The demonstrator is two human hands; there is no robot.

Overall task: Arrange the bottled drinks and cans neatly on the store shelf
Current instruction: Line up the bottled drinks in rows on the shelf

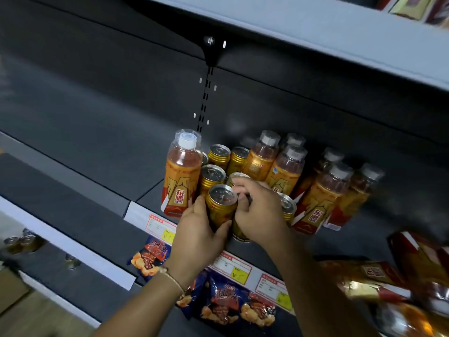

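Dark grey store shelf point(155, 190) under a pale upper shelf point(315, 30), slotted upright point(205, 98) running down the back panel. At the front edge, left hand point(196, 229) wrapped round a gold can point(221, 205), thumb on the can's right side, fingers behind its left side against the neighbouring bottle. Right hand point(260, 210) just beside it, fingers curled over the top of a second gold can point(239, 227), knuckles touching the first can's rim; exact hold on that second can hard to tell. Thin bracelet point(171, 277) on the left wrist. Behind the held cans, more gold cans point(213, 175) upright in close rows. Left of them, touching, an orange drink bottle point(181, 176) with a white cap under clear wrap. Right of the hands, another can point(288, 207) partly hidden, then a cluster of matching orange bottles point(323, 190), upright, blurred toward the right. White price strip point(138, 212) along the shelf lip with red-and-yellow price tags point(161, 227). Below, snack bags point(233, 307) in dark blue with chips pictured. Lower right, red and gold packages point(379, 276), blurred. Far left, a few cans point(21, 243) on a lower shelf, out of focus.
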